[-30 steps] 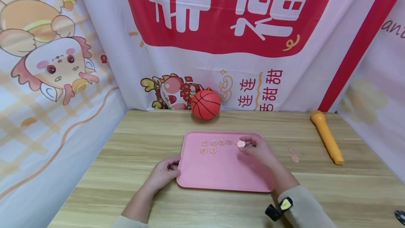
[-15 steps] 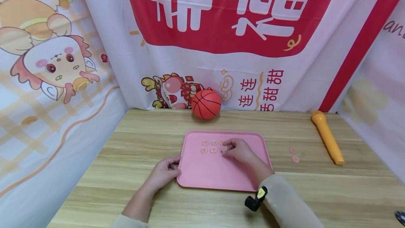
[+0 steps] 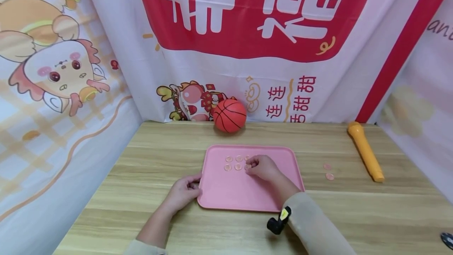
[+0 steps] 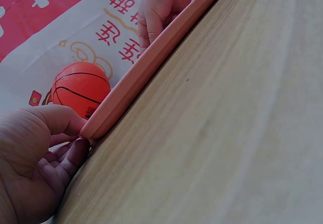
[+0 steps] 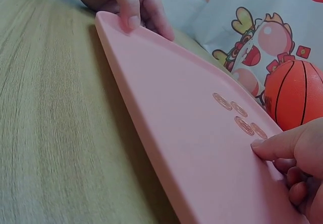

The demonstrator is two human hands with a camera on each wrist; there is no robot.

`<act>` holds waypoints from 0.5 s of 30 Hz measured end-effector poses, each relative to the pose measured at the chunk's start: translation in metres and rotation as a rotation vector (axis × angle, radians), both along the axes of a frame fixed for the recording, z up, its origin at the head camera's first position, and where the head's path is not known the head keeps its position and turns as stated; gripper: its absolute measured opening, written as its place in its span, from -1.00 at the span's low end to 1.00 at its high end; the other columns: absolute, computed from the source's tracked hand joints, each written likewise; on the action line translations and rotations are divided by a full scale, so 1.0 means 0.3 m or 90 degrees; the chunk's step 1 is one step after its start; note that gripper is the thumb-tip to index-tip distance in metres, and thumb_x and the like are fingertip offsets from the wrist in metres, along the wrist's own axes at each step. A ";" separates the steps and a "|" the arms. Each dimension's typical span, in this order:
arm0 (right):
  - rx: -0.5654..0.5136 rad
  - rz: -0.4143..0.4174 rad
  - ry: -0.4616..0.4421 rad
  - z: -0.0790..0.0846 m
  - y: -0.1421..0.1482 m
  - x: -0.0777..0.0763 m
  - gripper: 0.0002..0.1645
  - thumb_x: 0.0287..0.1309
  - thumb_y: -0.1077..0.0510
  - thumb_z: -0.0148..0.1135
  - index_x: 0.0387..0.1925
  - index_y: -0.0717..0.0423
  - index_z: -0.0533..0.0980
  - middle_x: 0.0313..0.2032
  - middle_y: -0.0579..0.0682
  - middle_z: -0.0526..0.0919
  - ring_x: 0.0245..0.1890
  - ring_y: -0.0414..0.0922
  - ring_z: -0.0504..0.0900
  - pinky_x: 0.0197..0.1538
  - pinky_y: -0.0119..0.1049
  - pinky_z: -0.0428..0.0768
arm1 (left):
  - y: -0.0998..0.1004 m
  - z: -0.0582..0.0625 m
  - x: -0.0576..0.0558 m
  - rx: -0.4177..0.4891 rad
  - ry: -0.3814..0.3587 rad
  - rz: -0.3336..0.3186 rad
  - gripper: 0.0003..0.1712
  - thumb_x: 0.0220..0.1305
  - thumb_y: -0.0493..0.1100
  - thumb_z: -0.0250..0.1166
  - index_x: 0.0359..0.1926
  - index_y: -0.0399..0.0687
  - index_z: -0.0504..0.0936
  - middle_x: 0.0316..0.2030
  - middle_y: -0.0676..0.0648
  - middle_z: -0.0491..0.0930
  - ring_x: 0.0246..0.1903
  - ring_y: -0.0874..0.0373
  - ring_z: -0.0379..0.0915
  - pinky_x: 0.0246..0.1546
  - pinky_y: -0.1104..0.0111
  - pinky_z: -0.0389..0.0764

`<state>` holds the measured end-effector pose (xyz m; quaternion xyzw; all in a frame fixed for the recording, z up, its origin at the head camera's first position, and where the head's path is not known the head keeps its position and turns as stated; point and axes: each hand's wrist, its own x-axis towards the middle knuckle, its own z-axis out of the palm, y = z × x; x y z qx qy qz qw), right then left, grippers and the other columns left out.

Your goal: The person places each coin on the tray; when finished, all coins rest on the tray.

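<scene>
A pink tray [image 3: 244, 192] lies on the wooden table, bearing several copper-coloured coins [image 3: 228, 167] in two rows near its far edge. My left hand [image 3: 182, 196] grips the tray's left rim; in the left wrist view the thumb lies over the rim and the fingers reach beneath. Over the tray, my right hand [image 3: 265, 169] pinches a coin [image 3: 247, 167] low at the near row, just right of the two coins there. The hand hides the right part of the far row. In the right wrist view its fingers hide the pinched coin.
Two loose coins [image 3: 330, 176] lie on the table right of the tray. A yellow toy microphone [image 3: 366, 152] rests farther right. A red ball [image 3: 230, 115] with black lines stands behind the tray, against the printed curtain [image 3: 198, 62]. A dark round object [image 3: 447, 240] shows at the right edge.
My right hand has moved left across the tray with the coin, from the right end of the far row to the near row. My left hand has stayed on the rim.
</scene>
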<state>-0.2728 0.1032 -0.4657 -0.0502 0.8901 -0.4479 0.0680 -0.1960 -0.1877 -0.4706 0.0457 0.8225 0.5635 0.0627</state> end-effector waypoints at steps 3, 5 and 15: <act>0.001 -0.003 -0.004 0.004 -0.002 0.001 -0.66 -0.09 0.25 0.46 -0.17 0.21 0.68 -0.37 -0.03 0.65 -0.32 -0.22 0.52 -0.20 -0.41 0.51 | 0.001 -0.003 -0.002 0.001 0.001 0.001 -0.31 -0.02 -0.43 0.31 0.22 -0.50 0.43 -0.31 -0.19 0.60 -0.38 0.25 0.46 -0.38 0.54 0.54; 0.003 -0.004 -0.004 0.006 -0.002 0.002 -0.66 -0.09 0.25 0.46 -0.17 0.21 0.68 -0.35 -0.02 0.66 -0.31 -0.22 0.54 -0.18 -0.40 0.51 | 0.000 -0.006 -0.004 0.001 0.002 0.001 -0.31 -0.03 -0.43 0.31 0.22 -0.51 0.43 -0.32 -0.18 0.60 -0.39 0.26 0.46 -0.38 0.54 0.54; -0.047 -0.010 -0.002 0.015 0.014 0.023 -0.63 -0.05 0.27 0.43 -0.11 0.22 0.65 -0.26 0.02 0.71 -0.29 -0.20 0.57 -0.20 -0.39 0.57 | -0.001 -0.007 -0.004 -0.003 0.006 -0.002 -0.31 -0.02 -0.42 0.31 0.22 -0.50 0.43 -0.27 -0.21 0.61 -0.37 0.25 0.47 -0.37 0.53 0.55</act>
